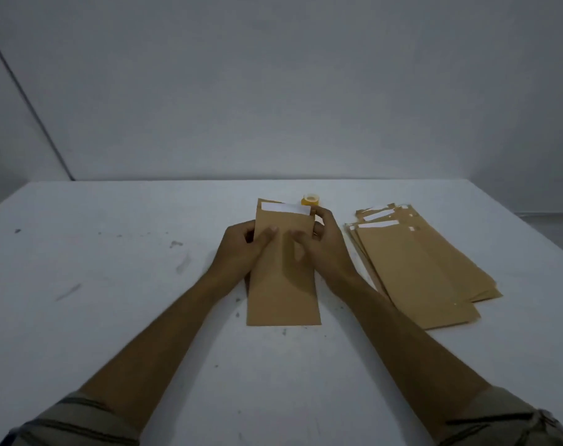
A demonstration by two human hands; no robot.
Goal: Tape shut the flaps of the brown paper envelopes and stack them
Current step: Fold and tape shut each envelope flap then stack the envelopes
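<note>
A brown paper envelope (283, 284) lies lengthwise in the middle of the white table (112, 284), with a white strip across its far end. My left hand (241, 249) grips its left edge, thumb on top. My right hand (325, 246) holds its right edge, thumb on the paper and fingers curled near the top right corner. A small yellow roll of tape (310, 199) stands just behind the envelope. A loose stack of brown envelopes (415, 265) with white strips at their far ends lies to the right.
The table top has dark smudges on its left half (177, 244). A plain grey wall (273, 91) rises behind the table's far edge. My rolled sleeves show at the bottom corners.
</note>
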